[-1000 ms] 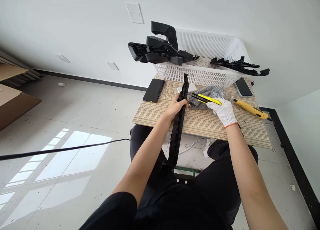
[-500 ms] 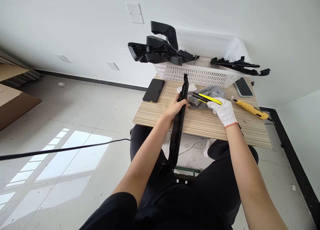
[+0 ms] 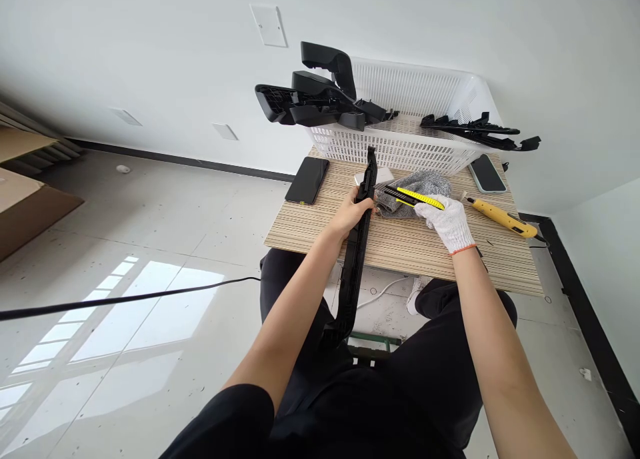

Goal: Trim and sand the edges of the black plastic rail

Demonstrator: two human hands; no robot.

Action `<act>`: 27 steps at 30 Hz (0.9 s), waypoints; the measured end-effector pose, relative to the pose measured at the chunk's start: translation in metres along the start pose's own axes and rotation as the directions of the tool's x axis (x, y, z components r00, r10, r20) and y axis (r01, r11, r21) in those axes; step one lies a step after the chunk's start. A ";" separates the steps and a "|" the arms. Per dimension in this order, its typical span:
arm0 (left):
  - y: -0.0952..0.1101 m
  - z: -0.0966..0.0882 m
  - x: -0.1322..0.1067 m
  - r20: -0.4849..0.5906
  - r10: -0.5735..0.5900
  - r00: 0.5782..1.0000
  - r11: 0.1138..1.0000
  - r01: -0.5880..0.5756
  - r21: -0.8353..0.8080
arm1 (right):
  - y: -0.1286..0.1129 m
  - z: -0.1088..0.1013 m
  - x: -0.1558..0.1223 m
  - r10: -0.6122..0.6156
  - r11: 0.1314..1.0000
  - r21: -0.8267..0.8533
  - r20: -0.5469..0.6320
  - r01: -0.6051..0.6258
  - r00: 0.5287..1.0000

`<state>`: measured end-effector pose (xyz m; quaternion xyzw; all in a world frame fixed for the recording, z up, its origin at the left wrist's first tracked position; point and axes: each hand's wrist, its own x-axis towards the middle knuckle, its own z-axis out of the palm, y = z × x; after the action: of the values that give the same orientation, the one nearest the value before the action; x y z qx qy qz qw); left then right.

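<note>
My bare left hand (image 3: 351,212) is closed around a long black plastic trim piece (image 3: 354,272), near its upper end. The piece stands lengthwise before me, its lower end down by my legs. In a white knit glove with an orange cuff, my right hand (image 3: 445,220) grips a yellow and black utility knife (image 3: 415,196). The knife's front end points left toward the trim piece, with a small gap between them. Under the knife lies a crumpled grey cloth (image 3: 430,183) on the wood-patterned tabletop (image 3: 400,249). Whether the blade touches anything is too small to tell.
A white plastic basket (image 3: 415,149) at the back holds several black plastic parts (image 3: 325,102) jutting over its rim. One dark phone (image 3: 307,181) lies left, another phone (image 3: 487,174) right. A yellow corded tool (image 3: 503,218) rests at the right edge. Cardboard (image 3: 35,206) stands far left.
The knife's front end has shifted very slightly. Otherwise both hands and the trim piece stay where they were.
</note>
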<state>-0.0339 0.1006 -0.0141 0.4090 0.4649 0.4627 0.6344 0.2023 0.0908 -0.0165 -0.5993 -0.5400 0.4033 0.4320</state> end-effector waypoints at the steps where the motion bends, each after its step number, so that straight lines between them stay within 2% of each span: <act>1: -0.001 0.000 0.000 0.003 0.006 1.000 1.000 -0.006 -0.002 | 0.000 0.000 0.000 0.002 1.000 0.003 0.012 -0.002 1.000; 19: 0.000 0.000 -0.001 0.001 0.002 1.000 1.000 -0.002 0.014 | -0.001 0.000 0.000 0.006 1.000 -0.030 0.025 -0.006 1.000; 27: -0.010 -0.008 0.006 0.065 0.096 0.993 0.991 -0.102 0.091 | -0.003 0.001 -0.001 -0.005 1.000 -0.011 0.007 0.005 1.000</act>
<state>-0.0386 0.1046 -0.0263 0.4750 0.4458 0.4584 0.6046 0.2007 0.0900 -0.0142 -0.5989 -0.5451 0.4012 0.4279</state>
